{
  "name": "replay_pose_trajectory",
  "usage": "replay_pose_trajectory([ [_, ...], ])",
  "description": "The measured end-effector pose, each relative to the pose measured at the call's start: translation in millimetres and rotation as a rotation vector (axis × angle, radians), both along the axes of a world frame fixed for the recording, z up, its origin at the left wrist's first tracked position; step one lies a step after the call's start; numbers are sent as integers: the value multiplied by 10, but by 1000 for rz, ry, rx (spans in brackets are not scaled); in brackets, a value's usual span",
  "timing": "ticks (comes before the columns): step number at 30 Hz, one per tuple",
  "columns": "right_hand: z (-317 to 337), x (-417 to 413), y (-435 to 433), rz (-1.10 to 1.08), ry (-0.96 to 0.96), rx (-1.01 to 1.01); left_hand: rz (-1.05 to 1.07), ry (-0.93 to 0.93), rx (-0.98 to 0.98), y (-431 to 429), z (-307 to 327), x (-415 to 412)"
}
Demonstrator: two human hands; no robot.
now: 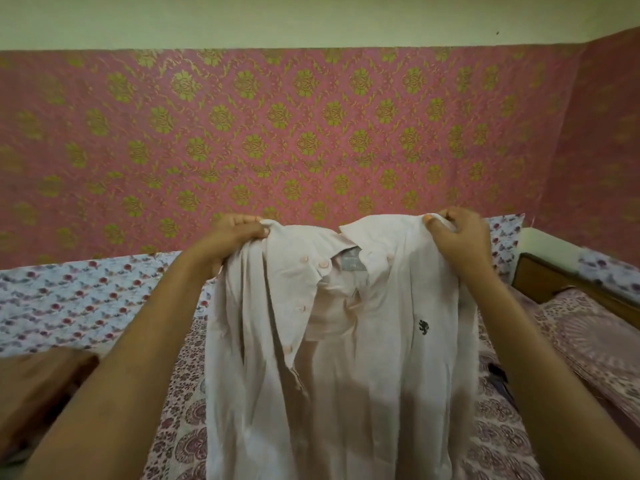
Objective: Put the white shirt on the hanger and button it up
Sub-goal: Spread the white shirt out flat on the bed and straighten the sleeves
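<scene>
Holding the white shirt (346, 341) up in the air, both hands gripped it at the top, one at each shoulder. The left hand (232, 242) was closed in a fist around a bunch of cloth at the left shoulder. The right hand (459, 239) was closed around the right shoulder, with its thumb pressed on the front of the cloth. The two hands were well apart, so the shirt hung wide between them.

The shirt hung down in front of the bed (502, 441), which had a sheet with a purple pattern. The front of the shirt was open at the top. A row of small pale buttons (323, 264) ran down the left flap, and none of them were done up. The collar (360, 233) stood up in the middle, with a small grey tag (351, 255) inside it. A little dark logo (423, 327) sat on the chest at the right side.

Behind the shirt was a pink wall (311, 133) with green flower shapes. A flowery pillow (69, 299) lay at the left
</scene>
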State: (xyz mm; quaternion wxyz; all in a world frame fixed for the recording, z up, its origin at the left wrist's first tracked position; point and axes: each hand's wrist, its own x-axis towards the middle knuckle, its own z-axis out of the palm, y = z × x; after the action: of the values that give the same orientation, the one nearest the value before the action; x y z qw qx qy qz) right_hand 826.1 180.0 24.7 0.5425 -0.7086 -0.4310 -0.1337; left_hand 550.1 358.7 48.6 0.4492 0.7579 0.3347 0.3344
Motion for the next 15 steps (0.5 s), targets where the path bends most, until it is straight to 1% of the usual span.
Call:
replay_pose_trajectory([
  [3,11,73,96,54,35,-25,-24,-58,-74,106,-26,70],
  [6,-44,262,265,138,122,-105,30,-90,-97,281,-145,260],
  [8,-189,463,425,145,157,-180,118,-60,-101,447,-319,493],
  [9,-287,558,508,146,172,-224,128,-29,-88,527,-429,605],
  [13,-844,981,983,158,237,-368,99,117,-60,946,-1032,1083],
  [15,-1137,1189,1241,154,287,-412,127,150,-57,1169,-1332,1288],
])
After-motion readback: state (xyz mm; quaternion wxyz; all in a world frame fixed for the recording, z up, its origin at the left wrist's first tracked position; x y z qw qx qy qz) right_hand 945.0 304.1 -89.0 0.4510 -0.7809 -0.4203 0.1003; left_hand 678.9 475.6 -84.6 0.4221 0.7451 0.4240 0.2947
